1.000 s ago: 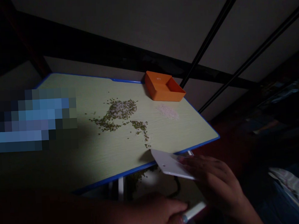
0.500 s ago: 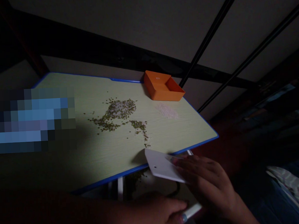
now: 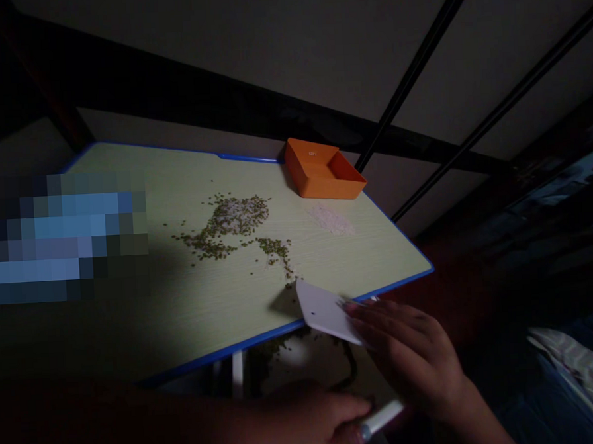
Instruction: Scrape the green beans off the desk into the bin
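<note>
My right hand (image 3: 407,355) holds a flat white scraper card (image 3: 323,310) at the near edge of a pale green table (image 3: 191,307) with a blue rim. The card's far corner touches the end of a trail of green beans mixed with white rice (image 3: 237,228) spread over the middle of the table. A separate small pile of white rice (image 3: 332,218) lies to the right. My left hand (image 3: 317,423) is below the table edge, gripping a white container rim (image 3: 386,416). Below the edge some green beans show in that container.
An orange square tray (image 3: 324,174) stands at the table's far right corner. Dark metal bars (image 3: 417,63) cross a pale wall behind. A blurred patch covers the left of the table. Striped bedding (image 3: 577,366) lies at the lower right.
My right hand has pushed the white card up and slightly left, from over the table's edge onto the table top, to the end of the bean trail. My left hand stays put.
</note>
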`<state>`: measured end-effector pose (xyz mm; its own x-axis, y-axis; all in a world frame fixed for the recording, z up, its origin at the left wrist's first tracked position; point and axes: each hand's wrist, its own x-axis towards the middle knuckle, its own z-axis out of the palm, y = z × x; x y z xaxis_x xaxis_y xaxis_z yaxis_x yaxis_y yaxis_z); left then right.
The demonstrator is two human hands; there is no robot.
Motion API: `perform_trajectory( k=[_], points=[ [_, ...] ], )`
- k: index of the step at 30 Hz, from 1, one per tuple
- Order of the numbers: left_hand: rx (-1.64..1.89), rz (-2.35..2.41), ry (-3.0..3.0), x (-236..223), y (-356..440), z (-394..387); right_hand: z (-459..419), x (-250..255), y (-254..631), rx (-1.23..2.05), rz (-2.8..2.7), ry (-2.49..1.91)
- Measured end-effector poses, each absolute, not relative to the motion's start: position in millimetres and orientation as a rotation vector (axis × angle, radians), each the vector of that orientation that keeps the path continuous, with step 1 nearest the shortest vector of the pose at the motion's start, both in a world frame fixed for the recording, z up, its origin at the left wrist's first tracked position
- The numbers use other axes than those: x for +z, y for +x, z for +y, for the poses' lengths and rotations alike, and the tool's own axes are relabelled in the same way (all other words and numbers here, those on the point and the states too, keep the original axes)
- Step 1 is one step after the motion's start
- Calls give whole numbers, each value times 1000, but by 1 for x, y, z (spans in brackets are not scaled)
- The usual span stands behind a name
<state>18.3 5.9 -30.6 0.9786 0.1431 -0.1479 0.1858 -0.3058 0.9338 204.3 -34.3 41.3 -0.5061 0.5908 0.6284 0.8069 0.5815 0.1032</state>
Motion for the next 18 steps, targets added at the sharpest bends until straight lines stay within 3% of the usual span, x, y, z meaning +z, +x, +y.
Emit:
perform_trajectory(
  k=[18],
  points=[
    [-3, 220, 1911, -34, 17, 4, -34, 33, 226, -599, -2275, -1192]
  ],
)
